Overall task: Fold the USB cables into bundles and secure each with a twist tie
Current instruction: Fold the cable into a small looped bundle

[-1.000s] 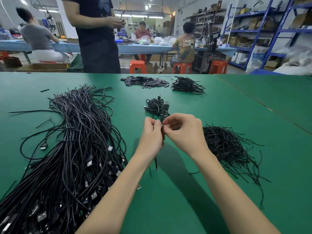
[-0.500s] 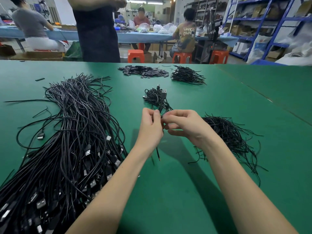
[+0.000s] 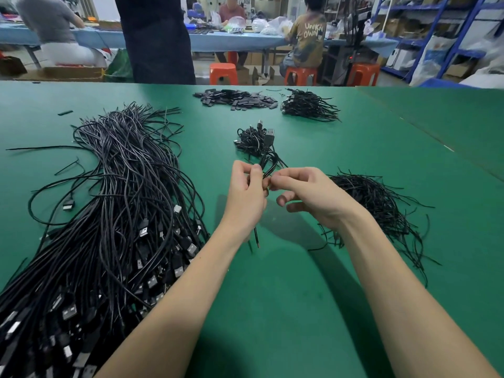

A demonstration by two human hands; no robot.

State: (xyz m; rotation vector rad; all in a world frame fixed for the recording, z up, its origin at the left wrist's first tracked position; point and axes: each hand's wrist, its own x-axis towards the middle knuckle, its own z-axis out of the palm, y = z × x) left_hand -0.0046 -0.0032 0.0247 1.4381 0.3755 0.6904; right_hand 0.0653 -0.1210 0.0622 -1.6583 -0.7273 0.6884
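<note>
At the centre of the frame, above the green bench (image 3: 272, 309), the left hand (image 3: 246, 190) gripped a folded black USB cable bundle (image 3: 268, 165), fingers curled round its waist. The bundle's long axis ran up the frame, its metal plug end pointing away and thin tails hanging below the palm. The right hand (image 3: 308, 193) met it from the right, thumb and forefinger pinching what was probably a black twist tie, too small to confirm. Both hands were equally near.

Black USB cables (image 3: 114, 214) and twist ties (image 3: 381, 203) on green table (image 3: 286, 309); orange stools (image 3: 223, 73); blue shelving (image 3: 447, 36)
</note>
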